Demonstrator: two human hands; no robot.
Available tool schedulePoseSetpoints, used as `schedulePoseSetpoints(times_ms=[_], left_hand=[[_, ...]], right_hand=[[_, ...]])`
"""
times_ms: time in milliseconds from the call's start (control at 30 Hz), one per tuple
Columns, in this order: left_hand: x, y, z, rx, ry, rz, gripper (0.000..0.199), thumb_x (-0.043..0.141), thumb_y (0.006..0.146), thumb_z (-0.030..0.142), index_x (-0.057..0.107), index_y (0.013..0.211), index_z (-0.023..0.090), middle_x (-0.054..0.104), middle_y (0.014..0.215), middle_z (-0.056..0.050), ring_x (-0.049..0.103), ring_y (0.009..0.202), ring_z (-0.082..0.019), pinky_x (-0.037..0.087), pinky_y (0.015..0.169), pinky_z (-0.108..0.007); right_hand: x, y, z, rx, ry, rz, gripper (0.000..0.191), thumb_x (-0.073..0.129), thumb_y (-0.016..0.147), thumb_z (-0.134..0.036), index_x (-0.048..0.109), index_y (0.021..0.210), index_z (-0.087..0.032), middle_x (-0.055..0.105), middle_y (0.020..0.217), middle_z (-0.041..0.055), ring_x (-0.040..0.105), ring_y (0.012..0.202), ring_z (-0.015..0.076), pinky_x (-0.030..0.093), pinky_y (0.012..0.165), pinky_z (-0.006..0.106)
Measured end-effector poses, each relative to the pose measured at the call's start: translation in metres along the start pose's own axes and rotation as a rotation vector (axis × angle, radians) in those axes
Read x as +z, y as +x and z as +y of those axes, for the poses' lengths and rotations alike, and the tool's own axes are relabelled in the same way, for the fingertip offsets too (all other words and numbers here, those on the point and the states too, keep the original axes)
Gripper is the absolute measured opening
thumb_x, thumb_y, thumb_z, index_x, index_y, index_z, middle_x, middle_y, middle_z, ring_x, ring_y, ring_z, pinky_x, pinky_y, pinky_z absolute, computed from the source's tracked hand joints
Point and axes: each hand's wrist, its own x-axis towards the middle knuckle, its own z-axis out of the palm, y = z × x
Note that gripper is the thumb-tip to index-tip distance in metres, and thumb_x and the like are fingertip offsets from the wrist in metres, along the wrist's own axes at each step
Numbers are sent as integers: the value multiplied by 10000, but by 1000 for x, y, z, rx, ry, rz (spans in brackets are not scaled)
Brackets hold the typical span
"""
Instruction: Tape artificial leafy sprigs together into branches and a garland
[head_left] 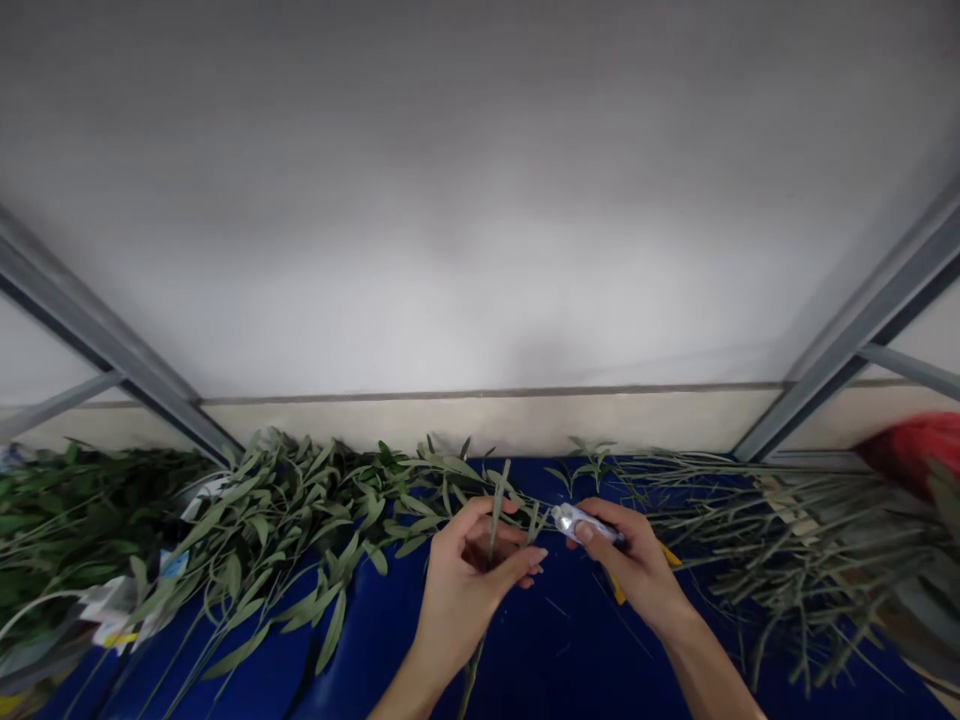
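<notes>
My left hand is curled around a thin green leafy stem, which runs up through the fingers and out below the wrist. A narrow upright leaf shows above these fingers, and the thumb points right. My right hand grips a small shiny silver-white tube, its tip turned left toward the leaf at my left fingertips. Whether tip and leaf touch, I cannot tell. Partly hidden under my right hand lies something yellow on the blue surface.
Leafy branches spread over the left of the blue table. Bare-looking stems, bound by a beige band, lie at the right. Grey metal posts flank both sides before a pale wall. A red bundle sits far right.
</notes>
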Motion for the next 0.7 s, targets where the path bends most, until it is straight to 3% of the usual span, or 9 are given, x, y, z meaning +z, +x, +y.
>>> schedulePoseSetpoints(times_ms=[400,700], left_hand=[[0,-6,6,24,141,3,383,921,668,305,686,944,182,739,695,-31,722,551,-219,592,481,-269],[0,-8,11,30,169,-21,341,907,689,282,701,943,184,728,701,-23,726,567,-217,599,502,-271]], right_hand=[[3,-8,9,-43,-106,180,480,650,867,-659,765,837,-194,645,670,43,569,603,185,457,573,269],[6,-7,-1,-61,-94,132,376,641,915,-554,738,834,-200,645,699,29,549,604,168,425,558,254]])
